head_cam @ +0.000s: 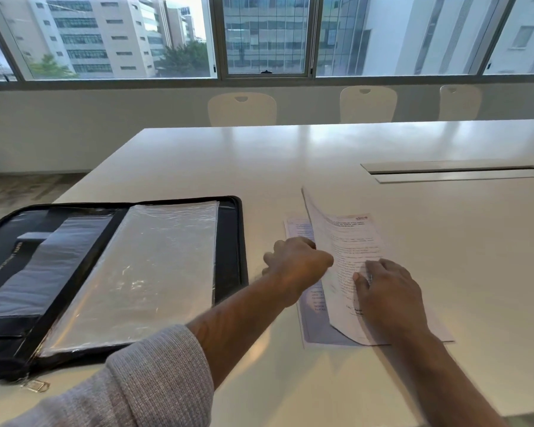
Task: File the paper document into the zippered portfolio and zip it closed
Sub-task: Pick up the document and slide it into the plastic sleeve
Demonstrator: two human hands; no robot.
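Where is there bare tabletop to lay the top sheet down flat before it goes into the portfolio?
Bare patches: the wide table area beyond the portfolio and papers, up to the cable slot; also right of the papers. Crowded: the narrow strip between portfolio and papers, crossed by the left hand; the right hand presses the sheets.

There is only 1 view, from a camera worn on the person's head. It looks forward and down over a white table [321, 155], with wide-angle bending at the edges. The near table edge and both forearms fill the bottom, close to the lens. Further away, the view reaches chairs [242, 108] and windows [265, 35] on the opposite wall.
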